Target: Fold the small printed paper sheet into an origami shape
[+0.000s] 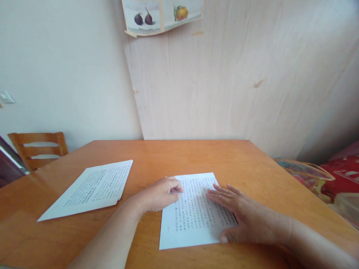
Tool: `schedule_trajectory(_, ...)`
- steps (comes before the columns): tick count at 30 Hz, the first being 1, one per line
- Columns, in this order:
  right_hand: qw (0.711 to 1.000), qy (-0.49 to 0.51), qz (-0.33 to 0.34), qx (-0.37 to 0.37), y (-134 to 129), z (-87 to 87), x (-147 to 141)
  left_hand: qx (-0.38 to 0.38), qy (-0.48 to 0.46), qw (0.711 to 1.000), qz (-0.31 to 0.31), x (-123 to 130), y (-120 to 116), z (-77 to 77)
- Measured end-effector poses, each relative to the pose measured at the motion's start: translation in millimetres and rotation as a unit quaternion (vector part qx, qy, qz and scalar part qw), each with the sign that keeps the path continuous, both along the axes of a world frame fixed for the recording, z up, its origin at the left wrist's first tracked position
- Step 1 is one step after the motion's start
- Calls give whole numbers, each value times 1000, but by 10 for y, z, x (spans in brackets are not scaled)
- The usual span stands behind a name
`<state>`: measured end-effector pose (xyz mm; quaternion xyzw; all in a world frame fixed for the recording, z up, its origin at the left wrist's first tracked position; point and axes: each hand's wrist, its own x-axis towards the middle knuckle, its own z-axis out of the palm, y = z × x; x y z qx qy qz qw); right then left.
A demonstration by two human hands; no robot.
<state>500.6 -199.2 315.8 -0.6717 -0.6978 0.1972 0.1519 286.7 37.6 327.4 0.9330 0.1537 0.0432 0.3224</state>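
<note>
A white printed sheet [192, 217] lies on the wooden table in front of me. Over its upper left edge is my left hand [160, 194], fingers curled in and thumb close to them; whatever they hold, if anything, is hidden. My right hand [242, 213] rests on the right side of the same sheet, fingers spread and thumb near the lower right corner. Farther left lies another printed sheet or stack [95, 187], set at a slant and touched by neither hand.
The wooden table [198, 155] reaches back to a panelled wall. A wooden chair [43, 150] stands beyond its left side. Red and clear bags [348, 174] lie beyond the right edge. Fruit pictures [165, 12] hang on the wall.
</note>
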Motion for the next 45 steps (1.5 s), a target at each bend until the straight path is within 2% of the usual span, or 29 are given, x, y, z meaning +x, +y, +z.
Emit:
schedule_trajectory(9,1000,16,-4,-8,4,-33,13,-8,5,1000,1,2,-34,42)
schedule_trajectory(16,1000,14,-16,-20,10,6,-13,7,9,1000,-8,9,-45,45)
schedule_trajectory(22,999,-11,-25,-34,20,58,-52,26,12,999,-19,0,-106,129)
schedule_trajectory(28,999,-17,-19,-34,17,49,-46,2,10,1000,-21,-13,-140,202)
schedule_trajectory(33,1000,-15,-23,-9,23,-11,-36,-29,16,999,-13,-41,-111,183)
schedule_trajectory(39,996,-6,-53,69,44,-96,-39,-51,43,998,-9,-83,-82,167)
schedule_trajectory(45,990,21,-91,105,75,-52,-68,-32,48,998,-34,-84,-92,181)
